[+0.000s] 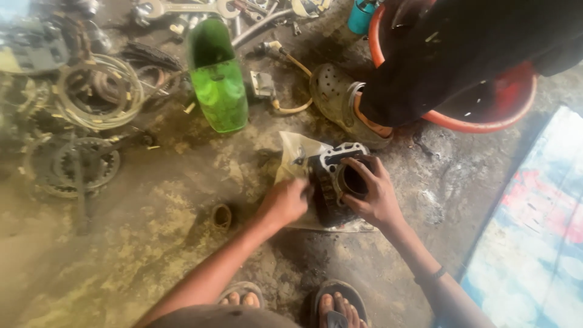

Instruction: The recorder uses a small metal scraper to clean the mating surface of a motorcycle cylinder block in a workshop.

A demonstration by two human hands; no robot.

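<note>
Both hands, left hand (pixel 284 201) and right hand (pixel 371 193), clasp the engine cylinder (pixel 335 182).

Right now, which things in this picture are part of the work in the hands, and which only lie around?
In hand:
- finned engine cylinder, held by the right hand at its bore
- left hand against its side
- clear plastic bag under it

Lying about:
- green plastic bottle
- ring plates and gears
- wrenches
- orange basin
- small ring
- another person's shoe
</note>
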